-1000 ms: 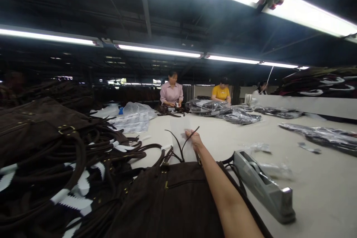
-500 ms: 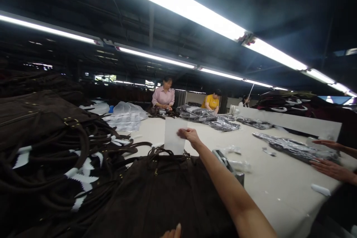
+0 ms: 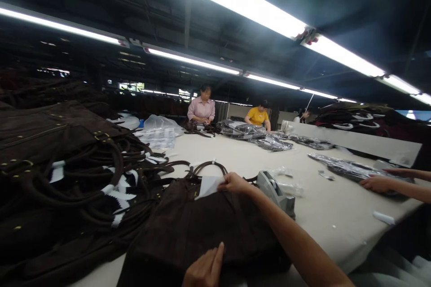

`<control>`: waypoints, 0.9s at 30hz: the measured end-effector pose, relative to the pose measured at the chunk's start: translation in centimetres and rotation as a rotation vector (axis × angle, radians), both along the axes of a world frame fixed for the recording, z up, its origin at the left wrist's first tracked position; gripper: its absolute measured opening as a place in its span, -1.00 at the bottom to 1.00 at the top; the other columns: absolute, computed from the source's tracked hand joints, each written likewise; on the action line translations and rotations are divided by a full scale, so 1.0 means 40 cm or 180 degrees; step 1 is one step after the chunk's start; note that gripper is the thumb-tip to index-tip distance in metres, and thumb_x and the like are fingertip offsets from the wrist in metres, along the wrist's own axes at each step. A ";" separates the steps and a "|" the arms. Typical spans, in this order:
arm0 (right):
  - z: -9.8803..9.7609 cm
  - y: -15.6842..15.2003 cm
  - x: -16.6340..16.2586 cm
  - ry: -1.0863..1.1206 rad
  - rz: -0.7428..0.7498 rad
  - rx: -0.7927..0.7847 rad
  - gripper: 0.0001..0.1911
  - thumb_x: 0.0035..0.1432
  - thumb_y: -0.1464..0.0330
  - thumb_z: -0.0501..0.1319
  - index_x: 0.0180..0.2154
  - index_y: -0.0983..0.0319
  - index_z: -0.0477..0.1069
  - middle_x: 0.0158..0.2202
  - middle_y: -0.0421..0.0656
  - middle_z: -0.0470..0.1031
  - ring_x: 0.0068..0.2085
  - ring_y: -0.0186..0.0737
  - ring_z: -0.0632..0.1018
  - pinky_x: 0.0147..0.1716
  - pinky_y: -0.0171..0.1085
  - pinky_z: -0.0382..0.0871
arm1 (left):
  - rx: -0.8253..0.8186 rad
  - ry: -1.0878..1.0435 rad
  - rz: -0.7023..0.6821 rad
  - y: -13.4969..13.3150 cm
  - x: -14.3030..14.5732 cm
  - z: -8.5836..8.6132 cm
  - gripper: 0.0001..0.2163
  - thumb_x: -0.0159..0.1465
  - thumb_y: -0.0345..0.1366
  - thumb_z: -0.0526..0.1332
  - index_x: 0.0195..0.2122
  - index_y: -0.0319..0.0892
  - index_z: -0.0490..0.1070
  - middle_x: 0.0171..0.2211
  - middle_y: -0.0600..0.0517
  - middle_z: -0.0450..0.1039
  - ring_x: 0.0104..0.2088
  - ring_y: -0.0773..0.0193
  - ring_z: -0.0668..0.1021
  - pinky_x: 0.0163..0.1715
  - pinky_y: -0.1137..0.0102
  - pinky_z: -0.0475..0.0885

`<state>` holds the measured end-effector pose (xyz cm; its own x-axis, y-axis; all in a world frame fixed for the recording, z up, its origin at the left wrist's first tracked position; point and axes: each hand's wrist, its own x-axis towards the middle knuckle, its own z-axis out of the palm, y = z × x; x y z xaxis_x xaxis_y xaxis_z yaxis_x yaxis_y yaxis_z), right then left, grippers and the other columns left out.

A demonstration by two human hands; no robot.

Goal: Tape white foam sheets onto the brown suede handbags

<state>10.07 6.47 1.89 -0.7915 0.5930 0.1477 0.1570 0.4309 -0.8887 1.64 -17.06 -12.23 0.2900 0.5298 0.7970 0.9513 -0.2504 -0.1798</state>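
A dark brown handbag (image 3: 202,215) lies on the table in front of me, its handles (image 3: 213,162) at the far end. My right hand (image 3: 234,184) pinches a white sheet (image 3: 209,186) by its edge at the far end of the bag. Part of the sheet shows above the dark fabric; its lower part is hidden. My left hand (image 3: 204,268) is at the bag's near edge, fingers close together and gripping the fabric. A grey tape dispenser (image 3: 276,193) stands just right of the bag.
Brown bags with white-wrapped handles (image 3: 60,143) are piled at left. Clear plastic bags (image 3: 158,132) lie beyond them. Plastic-wrapped bags (image 3: 239,130) lie farther back. At right, another person's hands (image 3: 377,184) touch a wrapped bag (image 3: 340,168). Several co-workers stand across the table (image 3: 323,202).
My right hand has lowered the white sheet from upright above the bag to its far end, where the fabric covers part of it. My left hand has come farther into view.
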 end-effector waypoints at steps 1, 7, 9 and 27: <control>-0.038 -0.028 0.028 -0.0088 -0.0071 0.0142 -0.95 -0.18 0.44 0.36 -0.53 0.27 0.58 -0.52 -0.21 0.59 -0.33 -0.12 0.59 -0.18 -0.23 0.41 | -0.0029 0.0035 0.0019 -0.003 0.001 0.002 -0.60 0.28 -0.57 -0.08 0.04 -0.30 0.42 -0.20 -0.09 0.60 -0.21 0.28 0.63 -0.19 0.50 0.54; -0.240 -0.147 0.094 -0.0460 -0.0249 0.1412 -0.46 -0.08 0.64 0.11 -0.06 0.19 0.54 0.00 -0.12 0.52 0.06 -0.15 0.51 0.13 -0.25 0.27 | -0.0173 0.0283 0.0111 -0.009 0.001 0.000 -0.57 0.24 -0.59 -0.09 0.07 -0.34 0.37 -0.12 -0.12 0.57 -0.14 0.25 0.61 -0.13 0.44 0.53; -0.264 -0.164 0.093 -0.0498 -0.0163 0.1607 -0.38 -0.07 0.64 0.09 0.03 0.14 0.47 0.10 -0.15 0.44 0.13 -0.19 0.44 0.18 -0.24 0.21 | -0.0233 0.0320 0.0107 -0.008 -0.002 -0.007 -0.55 0.21 -0.60 -0.07 0.09 -0.33 0.35 -0.11 -0.12 0.57 -0.12 0.24 0.60 -0.12 0.43 0.53; -0.272 -0.152 0.103 -0.0200 -0.0377 0.1137 -0.52 -0.15 0.60 0.17 -0.16 0.16 0.59 -0.04 -0.12 0.55 0.06 -0.17 0.51 0.14 -0.24 0.28 | -0.2641 -0.1846 -0.0174 0.273 -0.112 0.296 -0.89 0.25 -0.29 0.08 -0.30 -0.14 0.38 -0.26 -0.05 0.54 -0.19 0.15 0.55 -0.13 0.31 0.38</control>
<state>14.19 0.38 -9.00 -0.7346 0.6009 0.3151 0.2737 0.6873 -0.6728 -2.85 -6.16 -0.39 0.0156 0.9778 0.2089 0.8201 -0.1321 0.5567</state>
